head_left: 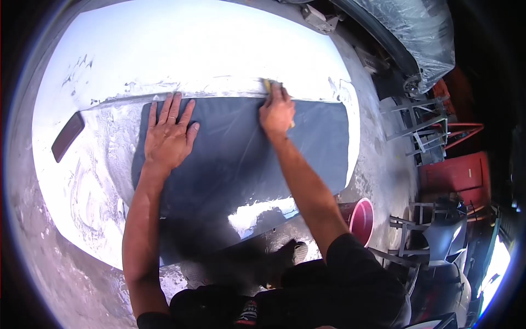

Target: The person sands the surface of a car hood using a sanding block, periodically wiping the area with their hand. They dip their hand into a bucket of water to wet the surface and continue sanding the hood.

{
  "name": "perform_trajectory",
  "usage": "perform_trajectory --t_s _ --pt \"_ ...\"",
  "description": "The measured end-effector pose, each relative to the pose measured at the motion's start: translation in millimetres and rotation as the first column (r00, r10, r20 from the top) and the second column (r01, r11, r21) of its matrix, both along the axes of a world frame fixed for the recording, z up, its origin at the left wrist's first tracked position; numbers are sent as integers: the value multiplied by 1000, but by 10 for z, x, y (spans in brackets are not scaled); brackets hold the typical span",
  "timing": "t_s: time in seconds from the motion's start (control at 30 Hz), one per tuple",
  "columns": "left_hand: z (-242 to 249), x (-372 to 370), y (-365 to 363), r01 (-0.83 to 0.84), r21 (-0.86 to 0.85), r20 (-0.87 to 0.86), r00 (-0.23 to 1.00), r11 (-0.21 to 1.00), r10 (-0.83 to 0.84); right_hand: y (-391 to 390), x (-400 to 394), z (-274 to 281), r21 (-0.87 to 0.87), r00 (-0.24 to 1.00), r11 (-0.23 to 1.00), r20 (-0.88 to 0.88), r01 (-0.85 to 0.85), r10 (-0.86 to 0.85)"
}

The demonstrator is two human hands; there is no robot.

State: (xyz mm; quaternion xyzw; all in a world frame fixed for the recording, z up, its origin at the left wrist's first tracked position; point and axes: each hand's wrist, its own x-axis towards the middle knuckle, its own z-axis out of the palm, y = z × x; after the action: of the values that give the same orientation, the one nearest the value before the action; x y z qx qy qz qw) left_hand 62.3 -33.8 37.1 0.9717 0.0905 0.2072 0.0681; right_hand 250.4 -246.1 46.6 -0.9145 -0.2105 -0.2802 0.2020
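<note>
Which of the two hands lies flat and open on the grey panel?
The left hand, fingers spread flat; the right hand grips a small yellow sanding pad.

Dark grey panel (235,159) with white streaky residue, yellowish sanding pad (268,85), pink-red bucket (361,219), dark reddish-brown lamp (68,136)

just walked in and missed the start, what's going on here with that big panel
A person leans over a large car body panel that is wet and streaked with pale residue. The left hand lies flat, fingers spread, on its dark grey area. The right hand presses a small yellowish sanding pad at the upper edge of that grey area, where it meets the white part. A red bucket stands on the floor to the right.
</note>
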Motion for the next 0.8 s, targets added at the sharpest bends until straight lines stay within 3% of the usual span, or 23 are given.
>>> perform_trajectory --t_s 0.03,0.1,0.13,0.2,0.27,0.3,0.33,0.37,0.43,0.47,0.5,0.63,0.67,0.7,0.73,0.8 --pt "31 -2 -30 12 -4 10 1000 1000 -11 16 -179 -78 0 998 999 45 -38 38" --pt "55 -10 -25 0 -41 -35 999 999 -1 -18 -956 -250 -249 958 937 85 -244 273" --pt "4 -2 -3 9 -21 -4 1000 1000 -9 -96 -1057 -207 -249 959 938 87 -241 269" --pt "-9 -6 -11 17 -9 -3 1000 1000 -17 -378 -1149 -53 -249 714 672 -161 -698 682" --pt "-6 -39 -7 6 16 -4 1000 1000 -6 -503 -323 -303 -334 836 788 1 -517 549" --pt "12 -36 -23 0 8 -17 1000 1000 0 -450 31 -171 -138 938 928 -62 -347 341" --pt "41 -19 -13 -6 5 -23 1000 1000 6 -375 293 -65 49 978 991 -163 -125 131" --pt "49 -11 9 -4 19 -18 1000 1000 4 -277 331 35 -40 991 997 -111 64 -68" --pt "-10 -11 -23 -11 15 12 1000 1000 10 -270 120 -28 -76 997 997 -72 -25 19" --pt "8 -12 -33 -21 3 -11 1000 1000 21 -300 -239 -158 -149 975 980 159 -135 158" --pt "20 6 -25 -15 2 -8 1000 1000 15 -383 -243 -184 -150 975 980 161 -128 152" --pt "26 -11 -23 -15 46 -7 1000 999 16 -944 -75 -389 -395 890 828 52 -398 453" --pt "13 -23 -28 -3 29 1 1000 1000 3 -1063 287 -287 -216 976 951 -69 -219 209" --pt "8 -23 -27 5 11 18 1000 1000 -5 -1096 671 -174 -66 974 998 -227 6 -21" --pt "25 -20 -27 4 29 12 1000 1000 -5 -1060 714 -187 -55 975 998 -221 6 -18" --pt "93 -31 -43 -1 37 -18 1000 999 2 -1094 717 -256 -90 998 994 -24 57 -60"
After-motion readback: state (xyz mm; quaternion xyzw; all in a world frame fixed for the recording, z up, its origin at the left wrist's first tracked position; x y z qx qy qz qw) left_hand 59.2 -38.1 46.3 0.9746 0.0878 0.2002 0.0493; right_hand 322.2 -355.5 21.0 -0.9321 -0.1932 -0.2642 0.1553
